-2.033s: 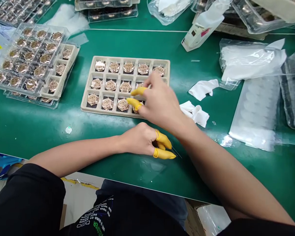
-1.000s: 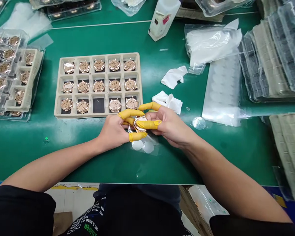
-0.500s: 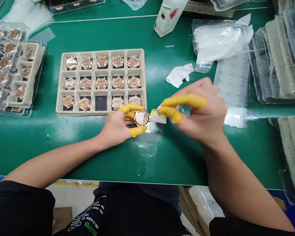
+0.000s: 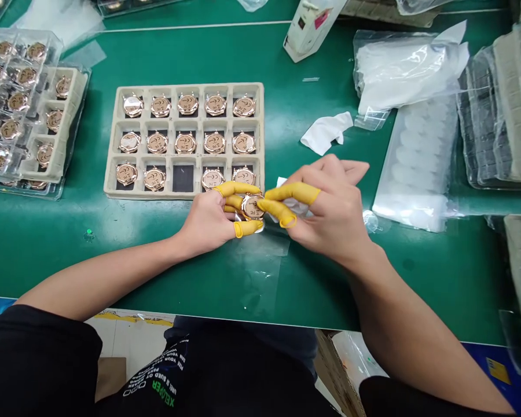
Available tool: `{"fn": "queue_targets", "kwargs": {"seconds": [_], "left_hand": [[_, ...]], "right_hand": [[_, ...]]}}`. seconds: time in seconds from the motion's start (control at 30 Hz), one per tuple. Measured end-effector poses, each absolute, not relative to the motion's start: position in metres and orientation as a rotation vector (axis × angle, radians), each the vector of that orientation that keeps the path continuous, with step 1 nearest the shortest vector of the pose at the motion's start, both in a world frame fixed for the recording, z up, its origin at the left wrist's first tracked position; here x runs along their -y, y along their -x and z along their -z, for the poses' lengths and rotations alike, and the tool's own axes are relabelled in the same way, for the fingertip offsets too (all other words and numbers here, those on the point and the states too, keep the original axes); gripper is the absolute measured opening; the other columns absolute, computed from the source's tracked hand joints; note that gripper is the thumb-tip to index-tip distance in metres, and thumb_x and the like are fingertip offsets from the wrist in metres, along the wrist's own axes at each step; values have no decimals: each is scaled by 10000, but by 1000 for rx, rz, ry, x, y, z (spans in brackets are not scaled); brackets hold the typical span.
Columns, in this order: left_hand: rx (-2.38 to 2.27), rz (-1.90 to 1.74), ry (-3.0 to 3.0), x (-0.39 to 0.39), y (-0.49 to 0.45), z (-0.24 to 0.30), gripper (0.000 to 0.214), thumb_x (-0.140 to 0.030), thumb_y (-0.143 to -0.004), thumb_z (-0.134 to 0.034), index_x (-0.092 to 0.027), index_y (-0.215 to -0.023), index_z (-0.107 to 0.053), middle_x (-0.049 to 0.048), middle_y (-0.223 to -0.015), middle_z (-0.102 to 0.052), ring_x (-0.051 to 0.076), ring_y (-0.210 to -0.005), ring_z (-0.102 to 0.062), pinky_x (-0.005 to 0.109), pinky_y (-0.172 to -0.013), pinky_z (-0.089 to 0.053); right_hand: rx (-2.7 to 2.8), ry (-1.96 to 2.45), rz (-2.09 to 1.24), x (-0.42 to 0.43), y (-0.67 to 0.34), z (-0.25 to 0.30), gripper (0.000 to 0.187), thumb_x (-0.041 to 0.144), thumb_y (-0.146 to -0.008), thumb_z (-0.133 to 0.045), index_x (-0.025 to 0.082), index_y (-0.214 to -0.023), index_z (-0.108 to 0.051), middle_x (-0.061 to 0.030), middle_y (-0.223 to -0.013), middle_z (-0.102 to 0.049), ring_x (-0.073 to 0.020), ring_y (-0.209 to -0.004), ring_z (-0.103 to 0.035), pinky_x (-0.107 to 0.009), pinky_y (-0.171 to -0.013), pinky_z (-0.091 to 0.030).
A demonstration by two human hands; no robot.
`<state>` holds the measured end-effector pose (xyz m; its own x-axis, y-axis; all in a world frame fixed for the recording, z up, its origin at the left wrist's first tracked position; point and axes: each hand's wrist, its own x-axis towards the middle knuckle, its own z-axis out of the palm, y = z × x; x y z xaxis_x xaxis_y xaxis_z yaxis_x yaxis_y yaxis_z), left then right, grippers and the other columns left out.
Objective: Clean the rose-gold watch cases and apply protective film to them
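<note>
Between both hands, just off the near edge of the tray: round rose-gold watch case (image 4: 252, 207), polished face up, held by its rim; left hand (image 4: 206, 223) closed in a narrow pinch on it, thumb and fingers sheathed in yellow finger cots (image 4: 247, 229); right hand (image 4: 330, 211) drawn to a narrow pinch at the case's right edge, cots touching or nearly touching it, a scrap of white-backed film (image 4: 297, 204) beside the fingertips; unclear from this view whether that pinch bears on the case or on the film.

Handling, judged: light, stiff metal body, unlikely to flex; polished face probably slippery and easily marked; best taken by rim and lugs, cots on, fingers off the face.

Beneath hands: sheet of clear film (image 4: 264, 272) flat on green bench mat (image 4: 312, 295).

Beyond: beige moulded tray (image 4: 110, 145), three rows of five compartments; fourteen cases seated, one per compartment; bottom-row middle compartment (image 4: 183, 178) vacant, dark floor showing.

Farther left: clear blister tray (image 4: 47, 43) overlapping a second beige tray (image 4: 72, 95), both loaded with like cases.

Right and rear: white cloth (image 4: 325, 132); plastic bag of white material (image 4: 410, 69); white formed tray (image 4: 417, 162); stacked plastic-wrapped trays (image 4: 481, 127); white bottle (image 4: 312, 26).
</note>
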<state>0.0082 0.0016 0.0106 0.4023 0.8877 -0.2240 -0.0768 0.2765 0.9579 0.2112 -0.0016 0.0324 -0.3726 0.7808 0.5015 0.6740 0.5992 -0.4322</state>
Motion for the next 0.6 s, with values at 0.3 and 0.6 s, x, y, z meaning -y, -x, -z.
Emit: {"fn": "queue_targets", "kwargs": {"seconds": [0.3, 0.6], "left_hand": [[-932, -791, -1102, 0, -9, -10, 613, -138, -621, -916, -157, -1205, -734, 25, -930, -809, 144, -810, -785, 256, -782, -675], [-919, -788, -1125, 0, -8, -10, 597, -139, -636, -923, -145, -1202, -735, 37, -920, -803, 163, -815, -792, 280, -775, -683]], "right_hand": [[2197, 1227, -335, 2, -211, -38, 145, 357, -983, -674, 271, -890, -744, -54, -829, -715, -259, -863, -559, -475, -856, -299], [2142, 1219, -216, -2, -207, -34, 205, 418, -1017, -651, 269, -905, -735, -61, -822, -663, -249, -844, -539, -454, -814, -333]]}}
